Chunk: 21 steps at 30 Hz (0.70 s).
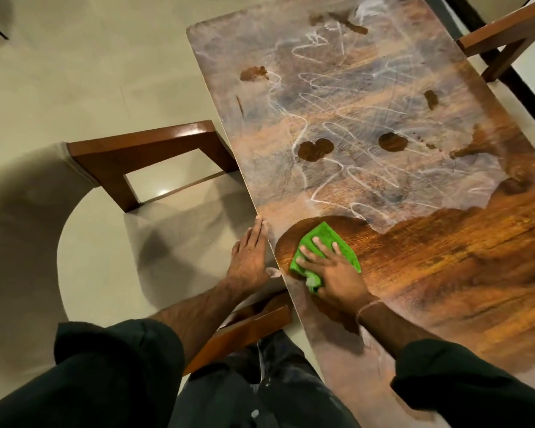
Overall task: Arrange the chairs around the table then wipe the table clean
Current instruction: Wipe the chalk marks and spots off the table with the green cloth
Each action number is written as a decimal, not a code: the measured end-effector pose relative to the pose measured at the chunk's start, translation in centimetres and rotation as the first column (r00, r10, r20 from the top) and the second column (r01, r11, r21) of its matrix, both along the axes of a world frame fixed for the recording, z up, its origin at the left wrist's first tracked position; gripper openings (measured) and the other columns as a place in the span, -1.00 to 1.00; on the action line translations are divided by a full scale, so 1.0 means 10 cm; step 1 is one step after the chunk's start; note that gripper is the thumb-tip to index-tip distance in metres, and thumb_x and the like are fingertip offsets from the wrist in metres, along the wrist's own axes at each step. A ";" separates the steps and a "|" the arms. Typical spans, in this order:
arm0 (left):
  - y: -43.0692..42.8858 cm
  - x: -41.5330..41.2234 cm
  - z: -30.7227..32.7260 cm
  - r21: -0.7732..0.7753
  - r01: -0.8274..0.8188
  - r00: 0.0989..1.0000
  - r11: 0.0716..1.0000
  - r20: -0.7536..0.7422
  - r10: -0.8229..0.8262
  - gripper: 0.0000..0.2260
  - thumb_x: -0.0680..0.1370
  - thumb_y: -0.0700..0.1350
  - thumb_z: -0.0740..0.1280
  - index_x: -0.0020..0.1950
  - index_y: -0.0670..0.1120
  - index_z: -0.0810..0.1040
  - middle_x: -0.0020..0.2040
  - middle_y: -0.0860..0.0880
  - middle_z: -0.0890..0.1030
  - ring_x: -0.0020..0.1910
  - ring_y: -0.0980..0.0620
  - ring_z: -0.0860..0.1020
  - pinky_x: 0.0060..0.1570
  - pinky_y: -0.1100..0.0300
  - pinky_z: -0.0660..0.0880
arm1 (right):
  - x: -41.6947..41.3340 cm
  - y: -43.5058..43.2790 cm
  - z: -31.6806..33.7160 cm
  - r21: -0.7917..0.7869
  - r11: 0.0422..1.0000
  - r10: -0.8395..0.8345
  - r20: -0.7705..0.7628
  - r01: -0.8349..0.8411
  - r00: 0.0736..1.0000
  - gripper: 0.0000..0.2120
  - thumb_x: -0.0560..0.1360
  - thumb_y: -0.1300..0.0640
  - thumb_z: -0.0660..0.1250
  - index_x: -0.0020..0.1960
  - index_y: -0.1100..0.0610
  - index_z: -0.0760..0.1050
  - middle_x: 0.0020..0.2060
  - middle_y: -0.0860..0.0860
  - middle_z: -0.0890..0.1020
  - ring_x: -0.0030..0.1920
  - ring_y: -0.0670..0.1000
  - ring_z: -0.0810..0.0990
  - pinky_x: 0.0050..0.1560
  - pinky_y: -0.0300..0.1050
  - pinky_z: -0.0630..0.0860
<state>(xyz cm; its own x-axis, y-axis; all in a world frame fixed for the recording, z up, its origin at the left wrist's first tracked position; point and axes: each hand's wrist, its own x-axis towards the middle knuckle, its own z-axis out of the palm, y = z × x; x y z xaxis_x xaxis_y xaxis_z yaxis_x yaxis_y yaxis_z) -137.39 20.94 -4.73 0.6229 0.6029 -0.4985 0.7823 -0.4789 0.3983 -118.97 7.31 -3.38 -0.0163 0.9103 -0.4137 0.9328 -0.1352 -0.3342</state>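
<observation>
A long wooden table point(430, 257) runs from the lower right to the top centre. Its far part is covered with a whitish dusty film and chalky scribbles, with dark wiped patches; the near right part shows bare glossy wood. My right hand point(331, 273) presses a green cloth point(322, 242) flat on the tabletop near its left edge, fingers spread. My left hand point(250, 257) rests along the table's left edge, fingers straight. A brown wooden chair point(142, 149) with a pale cushion stands at the table's left side. Another chair point(244, 332) sits just below my hands.
A third wooden chair point(507, 35) stands at the table's far right side. Pale tiled floor point(74, 72) spreads to the left. My dark trousers and sleeves fill the bottom of the view.
</observation>
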 end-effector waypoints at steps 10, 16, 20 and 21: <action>0.02 -0.02 0.03 -0.013 0.008 1.000 1.000 0.030 -0.008 0.10 0.46 0.12 0.51 0.63 -0.09 -0.28 0.64 -0.02 -0.31 0.62 -0.10 -0.11 0.56 -0.11 0.01 | 0.00 -0.15 0.01 -0.008 0.998 0.063 -0.028 -0.063 0.998 -0.30 0.41 0.08 0.33 0.53 -0.06 0.25 0.55 -0.12 0.10 0.56 0.04 -0.18 0.53 0.30 -0.12; -0.02 -0.02 0.00 -0.024 -0.026 0.999 0.999 0.034 0.027 0.12 0.46 0.07 0.53 0.63 -0.09 -0.32 0.62 -0.05 -0.35 0.62 -0.12 -0.08 0.54 -0.12 0.06 | -0.40 -0.03 -0.04 0.025 0.999 0.023 0.017 -0.023 1.000 -0.25 0.44 0.01 0.36 0.57 -0.02 0.17 0.58 -0.05 0.02 0.55 0.20 -0.24 0.48 0.39 -0.20; -0.02 0.00 -0.01 -0.058 -0.057 0.998 0.997 0.032 0.058 0.13 0.47 0.05 0.53 0.61 -0.11 -0.35 0.62 -0.08 -0.35 0.63 -0.11 -0.10 0.55 -0.08 0.01 | 0.11 -0.21 0.03 -0.052 0.979 0.195 -0.014 -0.195 0.981 -0.24 0.41 0.10 0.39 0.54 -0.11 0.18 0.55 -0.16 0.01 0.56 0.06 -0.24 0.52 0.24 -0.25; -0.02 0.00 -0.01 -0.063 -0.064 0.997 0.996 0.028 0.066 0.13 0.47 0.05 0.52 0.61 -0.12 -0.35 0.62 -0.08 -0.35 0.63 -0.11 -0.11 0.55 -0.08 -0.01 | 0.10 -0.15 0.03 -0.072 0.991 0.114 0.012 -0.113 0.993 -0.26 0.44 0.09 0.34 0.55 -0.11 0.14 0.56 -0.15 -0.03 0.55 0.06 -0.27 0.53 0.28 -0.21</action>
<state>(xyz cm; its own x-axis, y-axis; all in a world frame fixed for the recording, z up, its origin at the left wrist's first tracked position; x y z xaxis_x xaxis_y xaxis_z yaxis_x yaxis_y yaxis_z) -137.42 20.71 -4.80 0.5986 0.6112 -0.5178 0.7982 -0.4008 0.4497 -118.01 5.83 -3.07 -0.1111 0.8713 -0.4780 0.9485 -0.0505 -0.3126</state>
